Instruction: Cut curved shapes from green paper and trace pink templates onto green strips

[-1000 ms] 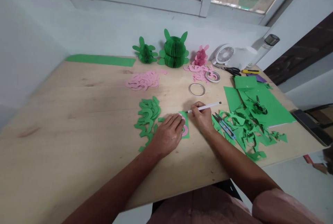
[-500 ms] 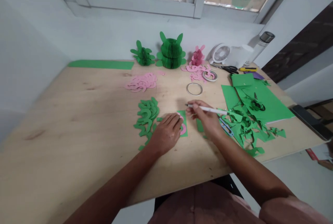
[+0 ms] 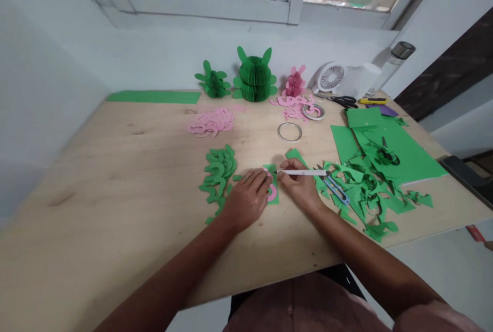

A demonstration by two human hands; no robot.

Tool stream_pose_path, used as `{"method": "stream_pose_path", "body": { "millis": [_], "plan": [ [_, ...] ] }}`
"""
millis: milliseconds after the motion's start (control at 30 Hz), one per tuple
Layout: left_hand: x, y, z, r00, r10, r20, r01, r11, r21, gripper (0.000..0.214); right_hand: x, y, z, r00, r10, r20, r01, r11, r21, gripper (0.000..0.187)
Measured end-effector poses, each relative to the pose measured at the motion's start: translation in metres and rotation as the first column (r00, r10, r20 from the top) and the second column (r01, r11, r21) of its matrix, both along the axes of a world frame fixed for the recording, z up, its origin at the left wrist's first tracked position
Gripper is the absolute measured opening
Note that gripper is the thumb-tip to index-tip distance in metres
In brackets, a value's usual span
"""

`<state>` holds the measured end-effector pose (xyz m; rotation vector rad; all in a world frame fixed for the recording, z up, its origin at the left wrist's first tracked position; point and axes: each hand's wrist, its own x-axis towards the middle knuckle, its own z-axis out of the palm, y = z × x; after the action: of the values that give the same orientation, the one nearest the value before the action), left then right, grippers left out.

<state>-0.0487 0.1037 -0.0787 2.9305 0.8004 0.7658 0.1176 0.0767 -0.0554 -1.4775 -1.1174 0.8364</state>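
Observation:
My left hand (image 3: 248, 197) lies flat, fingers together, pressing a pink curved template (image 3: 272, 192) onto a small green paper piece (image 3: 273, 184) on the wooden table (image 3: 115, 178). My right hand (image 3: 301, 188) grips a white pen (image 3: 304, 172), its tip touching the green piece beside the template. A pile of green cut shapes (image 3: 217, 171) lies just left of my left hand. Blue-handled snips (image 3: 336, 189) rest just right of my right hand.
Green sheets and scraps (image 3: 379, 167) cover the right side. Pink cutouts (image 3: 210, 121), two tape rings (image 3: 290, 131), green and pink honeycomb paper figures (image 3: 254, 75), a small fan (image 3: 329, 77), black scissors (image 3: 344, 100), a bottle (image 3: 396, 62) and a green strip (image 3: 154, 97) sit farther back.
My right hand swung the pen round, so its tip now points left onto the green piece by the template. My left hand stayed pressed in place.

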Motion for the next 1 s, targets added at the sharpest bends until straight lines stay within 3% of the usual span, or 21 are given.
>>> {"method": "stream_pose_path", "body": {
  "millis": [700,1000],
  "plan": [
    [0.0,0.001,-0.001,1.0,0.019,-0.024,-0.017,0.998,0.061,0.035,0.0,0.009,-0.021,0.988,0.041,0.147,-0.045,0.999,0.028,0.011],
    [0.0,0.001,0.0,1.0,0.007,-0.002,-0.007,0.999,0.051,0.036,0.0,0.009,-0.021,0.972,0.054,0.229,-0.065,0.997,0.04,0.01]
  ]
}}
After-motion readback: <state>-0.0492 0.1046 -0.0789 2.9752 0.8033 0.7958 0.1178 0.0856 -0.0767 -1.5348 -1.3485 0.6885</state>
